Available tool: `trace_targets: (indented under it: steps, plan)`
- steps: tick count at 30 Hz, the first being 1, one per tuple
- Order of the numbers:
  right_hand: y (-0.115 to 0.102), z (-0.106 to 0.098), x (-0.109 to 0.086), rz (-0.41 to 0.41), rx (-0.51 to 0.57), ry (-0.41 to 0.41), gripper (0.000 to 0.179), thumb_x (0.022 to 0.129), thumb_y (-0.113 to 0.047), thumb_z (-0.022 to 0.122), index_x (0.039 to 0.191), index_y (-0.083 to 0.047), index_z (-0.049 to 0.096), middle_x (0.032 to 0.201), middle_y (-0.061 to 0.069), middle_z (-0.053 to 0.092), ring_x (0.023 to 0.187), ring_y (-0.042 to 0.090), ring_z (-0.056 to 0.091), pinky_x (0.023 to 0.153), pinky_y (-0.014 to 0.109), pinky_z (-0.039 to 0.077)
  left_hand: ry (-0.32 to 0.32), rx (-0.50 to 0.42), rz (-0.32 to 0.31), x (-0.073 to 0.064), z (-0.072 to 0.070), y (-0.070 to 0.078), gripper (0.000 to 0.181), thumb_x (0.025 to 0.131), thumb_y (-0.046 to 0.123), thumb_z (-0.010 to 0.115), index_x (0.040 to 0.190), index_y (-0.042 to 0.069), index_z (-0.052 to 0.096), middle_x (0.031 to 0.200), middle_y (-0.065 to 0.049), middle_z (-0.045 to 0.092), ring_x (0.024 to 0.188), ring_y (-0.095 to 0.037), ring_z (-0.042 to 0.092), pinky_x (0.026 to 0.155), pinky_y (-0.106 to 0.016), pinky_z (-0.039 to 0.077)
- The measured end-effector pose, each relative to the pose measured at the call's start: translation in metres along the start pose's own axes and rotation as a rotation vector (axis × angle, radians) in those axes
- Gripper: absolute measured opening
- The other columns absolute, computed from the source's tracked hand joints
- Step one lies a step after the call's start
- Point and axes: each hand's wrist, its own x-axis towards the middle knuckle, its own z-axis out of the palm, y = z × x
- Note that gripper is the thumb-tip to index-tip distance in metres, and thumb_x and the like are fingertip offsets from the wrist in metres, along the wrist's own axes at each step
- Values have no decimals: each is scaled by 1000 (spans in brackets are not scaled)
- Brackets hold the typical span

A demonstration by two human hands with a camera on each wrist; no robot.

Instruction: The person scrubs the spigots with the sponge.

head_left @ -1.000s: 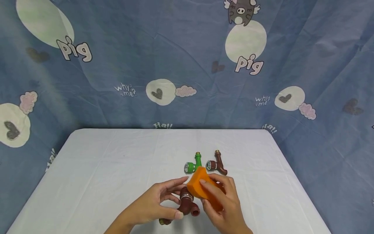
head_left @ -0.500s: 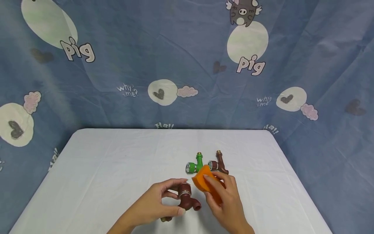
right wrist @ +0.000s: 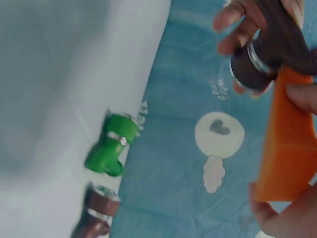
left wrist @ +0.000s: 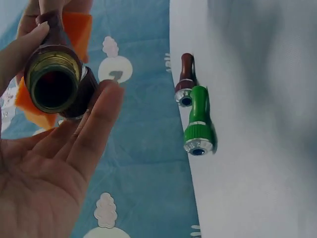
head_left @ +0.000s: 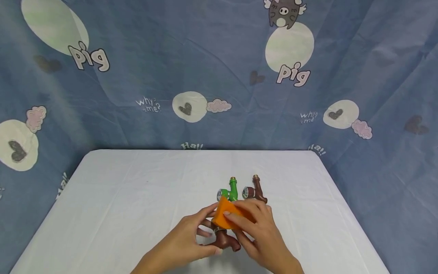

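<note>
My left hand (head_left: 186, 239) grips a brown faucet (head_left: 224, 240) between thumb and fingers, above the white table. In the left wrist view the faucet's threaded brass end (left wrist: 54, 82) faces the camera. My right hand (head_left: 261, 232) pinches an orange sponge (head_left: 227, 214), which lies over the faucet's round knob end and hides it in the head view. The right wrist view shows the sponge (right wrist: 290, 144) bent against the faucet body (right wrist: 280, 42). Just beyond the hands lie a green faucet (head_left: 233, 190) and a second brown faucet (head_left: 258, 191).
A white cloth covers the table (head_left: 137, 198). Behind it hangs a blue curtain (head_left: 219, 68) printed with pigs, hearts and clouds. The two lying faucets sit side by side, close past the right hand.
The sponge came off the faucet to the right half a second ago; now it is back over the knob end. The left hand has tilted the faucet a little, its spout now further right.
</note>
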Motion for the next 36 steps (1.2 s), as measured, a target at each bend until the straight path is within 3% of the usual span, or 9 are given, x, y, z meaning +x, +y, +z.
trace_targets:
  steps: [3,6,10,14,18,22,28,32,36]
  plan:
    - [5,-1,1,10,-36,-49,35,102,-28,71,137,-27,70,143,-1,60,125,25,51,96,44,41,-24,107,25,0,0,0,103,83,45,89,165,34,27,143,7,60,117,-12,65,99,-46,57]
    - [9,-1,-1,46,-58,-52,44,93,-17,78,135,-27,71,141,-1,61,124,24,52,95,43,41,-58,131,3,0,1,1,107,83,49,88,166,38,21,149,7,54,125,-12,60,105,-52,52]
    - [9,-3,-5,92,-51,-30,36,99,-24,73,135,-26,71,141,1,60,126,24,52,102,42,41,-63,118,-12,1,2,2,107,85,46,88,167,33,21,150,3,54,125,-14,62,104,-51,53]
    - [4,-6,-4,56,-6,-30,32,107,-35,63,136,-26,70,143,1,59,127,25,50,108,40,40,-73,124,22,3,2,1,105,85,44,88,167,33,23,147,8,57,121,-10,63,103,-44,55]
    - [0,-7,-2,15,-10,-77,39,97,-22,76,136,-27,70,144,0,59,125,25,50,105,44,41,-84,125,41,5,3,1,107,85,45,87,167,32,20,147,10,55,118,-8,63,102,-42,55]
    - [3,-7,-6,123,-81,-88,52,86,-13,83,134,-27,71,142,0,59,124,24,50,102,44,45,-66,128,39,5,3,-1,102,86,45,87,166,25,27,146,8,57,116,-9,64,102,-44,55]
    - [-1,-6,-18,248,-23,17,52,85,-10,83,134,-23,71,139,3,58,121,21,51,100,23,51,25,207,160,6,0,-6,73,87,30,88,151,19,53,142,8,59,112,-8,64,96,-30,58]
    - [-19,1,-23,314,58,101,55,84,-6,84,135,-20,70,135,3,59,116,21,57,93,20,54,101,278,170,6,0,-7,72,86,28,89,150,21,54,134,9,62,106,-11,64,91,-33,59]
    - [-36,12,-29,370,150,204,57,84,-1,85,136,-16,68,131,5,59,108,20,64,88,23,58,127,278,165,8,2,-8,72,87,31,88,149,17,54,128,9,64,106,-12,65,88,-34,61]
